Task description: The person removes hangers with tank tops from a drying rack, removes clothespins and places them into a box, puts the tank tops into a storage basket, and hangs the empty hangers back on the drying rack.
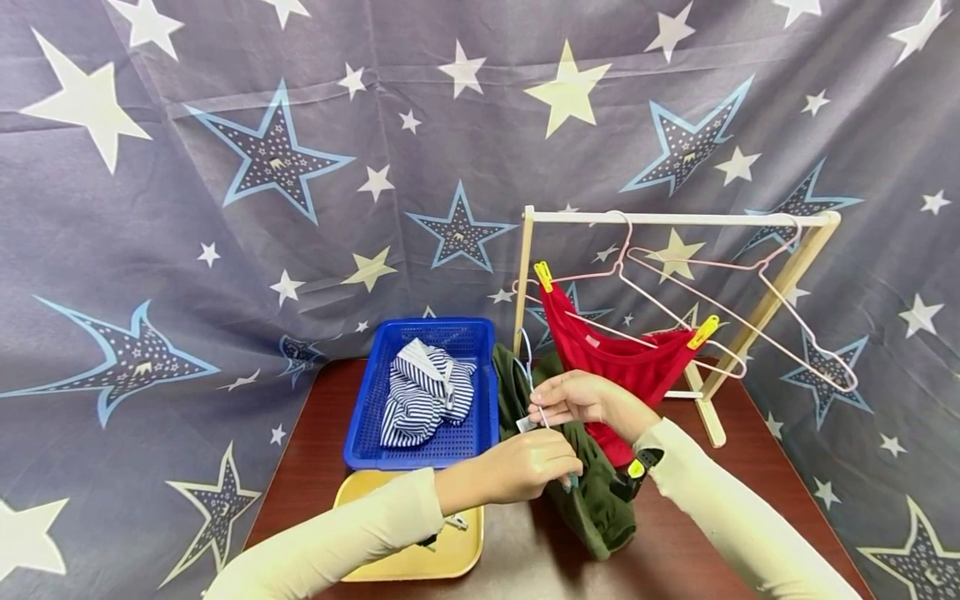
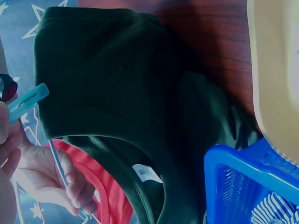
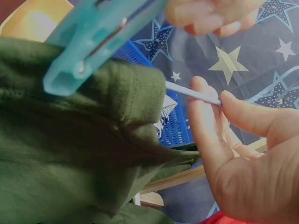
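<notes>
One hanger point(image 3: 181, 90) — pinched inside the right grip point(image 1: 581, 397).

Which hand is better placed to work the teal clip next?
Left, likely: the left hand grips the teal clip by the green garment, while the right hand pinches the hanger.

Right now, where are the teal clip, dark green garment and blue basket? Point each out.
Teal clip point(image 3: 96, 52): right wrist view, middle of its body.
Dark green garment point(image 2: 105, 70): left wrist view, broad fabric above the curved edge.
Blue basket point(image 1: 397, 462): head view, near rim.
</notes>
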`<state>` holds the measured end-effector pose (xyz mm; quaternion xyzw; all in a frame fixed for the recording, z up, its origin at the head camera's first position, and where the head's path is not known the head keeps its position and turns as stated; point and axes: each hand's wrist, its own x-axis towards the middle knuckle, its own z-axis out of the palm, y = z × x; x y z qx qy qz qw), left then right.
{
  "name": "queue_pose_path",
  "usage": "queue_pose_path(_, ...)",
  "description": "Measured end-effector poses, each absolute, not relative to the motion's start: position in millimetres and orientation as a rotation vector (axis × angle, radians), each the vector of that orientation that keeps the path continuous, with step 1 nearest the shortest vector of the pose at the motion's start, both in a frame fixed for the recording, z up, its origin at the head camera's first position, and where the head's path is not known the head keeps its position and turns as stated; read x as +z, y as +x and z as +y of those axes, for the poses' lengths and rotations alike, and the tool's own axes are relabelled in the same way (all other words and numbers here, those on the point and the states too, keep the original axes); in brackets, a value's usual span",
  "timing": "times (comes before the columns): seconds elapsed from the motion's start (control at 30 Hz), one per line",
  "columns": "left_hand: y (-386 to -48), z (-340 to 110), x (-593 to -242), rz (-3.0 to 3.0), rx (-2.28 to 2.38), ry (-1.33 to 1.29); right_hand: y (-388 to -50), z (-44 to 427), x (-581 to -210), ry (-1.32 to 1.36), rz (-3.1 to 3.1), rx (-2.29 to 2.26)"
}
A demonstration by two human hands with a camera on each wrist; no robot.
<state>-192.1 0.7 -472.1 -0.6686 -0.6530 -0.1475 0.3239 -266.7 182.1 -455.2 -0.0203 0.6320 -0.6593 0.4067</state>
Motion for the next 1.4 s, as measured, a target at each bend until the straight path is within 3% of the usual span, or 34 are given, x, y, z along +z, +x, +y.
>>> queue_pose_path(0.67,-190,-12,-451,-1.649,-0.371,-1.703,-264,186,-466,-0.032,1.645,-1.649)
queue_pose_path(1.4,-226,-82,-450,-2.214,-0.544,-1.543,-263,211,-466,0.005,1.607,-1.689)
